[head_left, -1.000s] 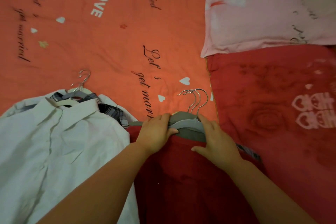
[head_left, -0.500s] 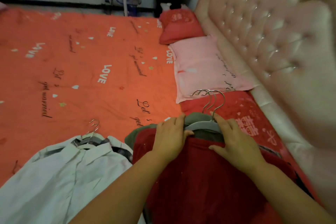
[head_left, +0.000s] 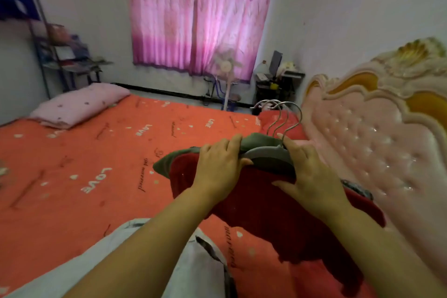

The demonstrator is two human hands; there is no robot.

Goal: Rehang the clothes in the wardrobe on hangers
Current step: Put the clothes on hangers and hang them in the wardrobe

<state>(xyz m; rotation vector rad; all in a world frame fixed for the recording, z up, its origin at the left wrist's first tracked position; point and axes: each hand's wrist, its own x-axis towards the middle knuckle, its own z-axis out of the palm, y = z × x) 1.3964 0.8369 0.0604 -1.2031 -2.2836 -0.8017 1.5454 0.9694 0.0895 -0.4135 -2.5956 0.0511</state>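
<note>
Red cloth fills the centre: a red garment [head_left: 278, 215] on grey hangers [head_left: 268, 155], stacked over an olive-green garment [head_left: 257, 141], is held above the right side of the bed [head_left: 72, 176], close to the headboard [head_left: 377, 143]. Three metal hooks [head_left: 286, 118] rise together from the stack and point toward the bed's far right corner.

Left hand [head_left: 221, 169]: fingers curled over the left shoulder of the hangers, thumb tucked beneath, gripping the stack.

Right hand [head_left: 312, 176]: fingers laid nearly straight across the hangers just beside the hooks, thumb spread flat on the red cloth, resting on the stack rather than clasping it.

The lower part of the red garment hangs down toward the orange cover at the near right edge. A white shirt [head_left: 200, 266] lies at the bed's near edge, partly hidden by the left forearm. A pink pillow [head_left: 79, 104] lies at the far left corner. Beyond the far edge stand a fan [head_left: 226, 66] before a pink curtain [head_left: 198, 19], and a shelf rack [head_left: 55, 55] at the left; all three are blurred.
</note>
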